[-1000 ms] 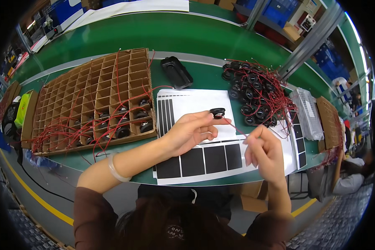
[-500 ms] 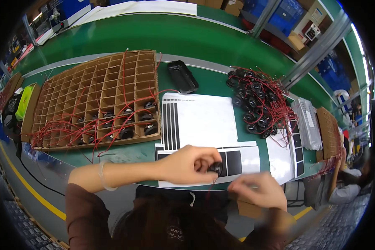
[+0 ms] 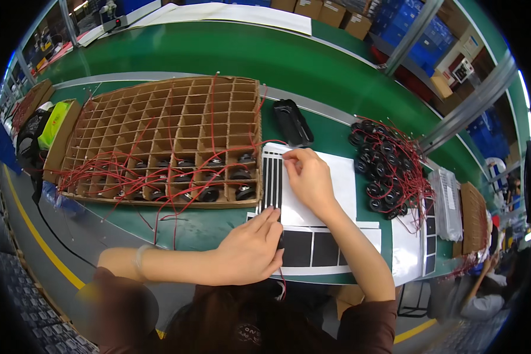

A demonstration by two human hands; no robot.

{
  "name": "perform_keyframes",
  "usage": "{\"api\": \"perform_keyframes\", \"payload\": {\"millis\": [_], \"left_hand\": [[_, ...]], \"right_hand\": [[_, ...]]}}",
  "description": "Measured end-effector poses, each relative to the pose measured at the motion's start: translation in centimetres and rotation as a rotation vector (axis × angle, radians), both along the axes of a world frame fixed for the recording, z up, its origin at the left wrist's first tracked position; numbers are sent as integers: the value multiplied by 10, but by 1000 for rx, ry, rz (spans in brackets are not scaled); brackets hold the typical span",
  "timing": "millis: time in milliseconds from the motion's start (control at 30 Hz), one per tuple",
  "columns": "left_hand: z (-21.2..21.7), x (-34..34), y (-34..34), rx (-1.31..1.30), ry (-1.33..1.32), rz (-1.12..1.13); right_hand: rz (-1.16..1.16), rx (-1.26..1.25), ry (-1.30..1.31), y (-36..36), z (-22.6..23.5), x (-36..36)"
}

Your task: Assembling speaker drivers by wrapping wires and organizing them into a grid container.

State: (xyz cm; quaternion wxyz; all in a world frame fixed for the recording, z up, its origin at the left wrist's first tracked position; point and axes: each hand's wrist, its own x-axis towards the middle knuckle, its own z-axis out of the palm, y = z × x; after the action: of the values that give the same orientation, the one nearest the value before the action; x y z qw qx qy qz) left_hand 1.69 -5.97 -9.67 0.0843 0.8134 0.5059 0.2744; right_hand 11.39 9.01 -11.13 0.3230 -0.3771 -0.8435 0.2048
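My left hand (image 3: 251, 248) is closed around a small round black speaker (image 3: 281, 238). Only an edge of the speaker shows, and its red wire (image 3: 284, 287) hangs below. The left fingertips rest at the lower end of the black strips (image 3: 271, 183) on a white sheet (image 3: 336, 183). My right hand (image 3: 310, 180) lies over that sheet, thumb and forefinger pinched together by the strips' upper end. Whatever is between those fingertips is too small to make out. Below is a second sheet with black rectangles (image 3: 324, 249), partly covered by my right forearm.
To the left, a cardboard divider box (image 3: 197, 121) has speakers with red wires in its nearer cells. A black tray-like case (image 3: 292, 123) sits beyond the sheets. Heaped speakers (image 3: 383, 168) lie to the right, before a clear plastic tray (image 3: 447, 203). Another person (image 3: 484, 292) is at far right.
My right hand has moved up and left from the near edge to the strips' upper end. My left hand brought the speaker left, toward the strips' lower end. The view has shifted.
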Motion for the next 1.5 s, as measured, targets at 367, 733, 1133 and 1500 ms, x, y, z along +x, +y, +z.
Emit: {"api": "perform_keyframes", "payload": {"millis": [367, 733, 1133, 1500], "left_hand": [[-4, -3, -2, -20, -43, -38], [-11, -6, -18, 47, -28, -173], [-6, 3, 0, -28, -69, -174], [-2, 9, 12, 6, -55, -91]], "right_hand": [[26, -38, -148, 4, 6, -5], [273, 150, -616, -35, 20, 42], [42, 159, -369, 37, 12, 43], [64, 118, -294, 44, 9, 36]]}}
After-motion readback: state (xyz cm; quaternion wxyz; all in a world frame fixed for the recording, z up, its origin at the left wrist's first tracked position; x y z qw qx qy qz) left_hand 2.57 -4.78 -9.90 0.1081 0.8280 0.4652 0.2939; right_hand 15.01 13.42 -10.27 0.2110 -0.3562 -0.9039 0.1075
